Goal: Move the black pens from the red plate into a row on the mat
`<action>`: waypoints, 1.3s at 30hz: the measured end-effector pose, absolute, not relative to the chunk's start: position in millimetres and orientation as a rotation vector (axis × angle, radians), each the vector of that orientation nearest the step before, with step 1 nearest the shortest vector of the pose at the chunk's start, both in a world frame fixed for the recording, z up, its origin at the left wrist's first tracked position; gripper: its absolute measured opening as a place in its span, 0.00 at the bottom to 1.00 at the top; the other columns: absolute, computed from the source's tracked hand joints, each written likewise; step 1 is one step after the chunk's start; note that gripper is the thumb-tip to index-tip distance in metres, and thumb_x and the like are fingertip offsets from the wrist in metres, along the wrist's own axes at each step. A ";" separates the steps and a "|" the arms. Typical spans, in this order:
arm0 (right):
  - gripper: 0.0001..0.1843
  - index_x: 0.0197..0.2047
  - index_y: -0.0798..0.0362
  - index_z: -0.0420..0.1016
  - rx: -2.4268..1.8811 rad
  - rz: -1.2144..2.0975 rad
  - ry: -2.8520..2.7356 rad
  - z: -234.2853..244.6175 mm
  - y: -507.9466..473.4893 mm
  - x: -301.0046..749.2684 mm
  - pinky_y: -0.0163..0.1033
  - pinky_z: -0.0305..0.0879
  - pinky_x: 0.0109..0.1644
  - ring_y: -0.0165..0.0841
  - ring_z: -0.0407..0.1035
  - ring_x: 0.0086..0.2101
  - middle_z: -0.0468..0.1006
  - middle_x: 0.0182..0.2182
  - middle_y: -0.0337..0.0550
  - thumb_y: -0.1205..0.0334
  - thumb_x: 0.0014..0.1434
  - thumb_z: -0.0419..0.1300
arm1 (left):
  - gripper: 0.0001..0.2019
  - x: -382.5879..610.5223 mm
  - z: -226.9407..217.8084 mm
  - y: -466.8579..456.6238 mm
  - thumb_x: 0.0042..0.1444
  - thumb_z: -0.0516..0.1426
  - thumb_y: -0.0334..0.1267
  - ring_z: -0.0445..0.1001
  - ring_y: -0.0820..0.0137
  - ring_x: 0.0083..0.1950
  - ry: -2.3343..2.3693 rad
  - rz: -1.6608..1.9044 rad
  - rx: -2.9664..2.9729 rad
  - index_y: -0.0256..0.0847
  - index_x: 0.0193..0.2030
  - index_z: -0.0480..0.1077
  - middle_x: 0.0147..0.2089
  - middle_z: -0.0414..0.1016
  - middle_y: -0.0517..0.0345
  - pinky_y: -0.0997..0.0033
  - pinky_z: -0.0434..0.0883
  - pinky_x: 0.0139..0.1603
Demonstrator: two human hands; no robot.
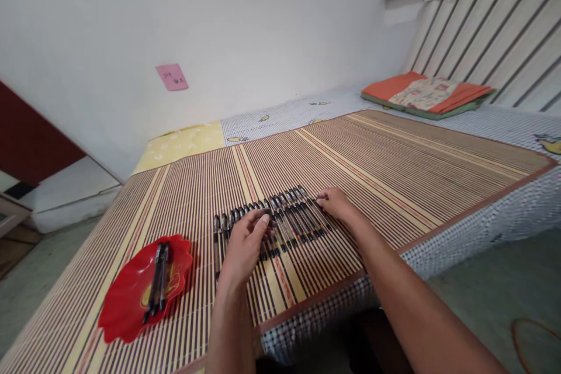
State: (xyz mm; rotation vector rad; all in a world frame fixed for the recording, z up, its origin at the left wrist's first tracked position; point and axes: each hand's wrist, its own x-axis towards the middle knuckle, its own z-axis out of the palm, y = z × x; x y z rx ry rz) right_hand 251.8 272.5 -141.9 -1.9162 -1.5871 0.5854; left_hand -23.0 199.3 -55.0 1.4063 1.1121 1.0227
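Several black-capped pens (289,219) lie side by side in a long row on the striped bamboo mat (372,158). Over the middle of the row is my left hand (245,242), covering part of it. Its thumb and fingers are closed around a dark pen, of which only a short piece shows. My right hand (336,204) is at the right end of the row, beside the last pen, with its fingers pinched together. What they hold, if anything, is hidden. To the left, a red scalloped plate (125,295) carries several more pens (158,280).
The mat covers a bed with a checked sheet (280,123) and a yellow cloth (184,143). A folded orange and green cloth (421,93) lies at the far right, by a white slatted headboard (495,35). A pink note (172,77) is on the wall.
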 end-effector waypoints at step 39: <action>0.08 0.38 0.56 0.81 -1.857 0.501 -1.479 -142.0 228.4 237.5 0.35 0.62 0.36 0.35 0.74 0.33 0.82 0.33 0.48 0.63 0.58 0.61 | 0.24 -18.7 -49.8 199.2 0.54 0.60 0.54 0.77 0.65 0.36 1.185 0.963 1.413 0.36 0.48 0.72 0.39 0.79 0.51 0.65 0.70 0.39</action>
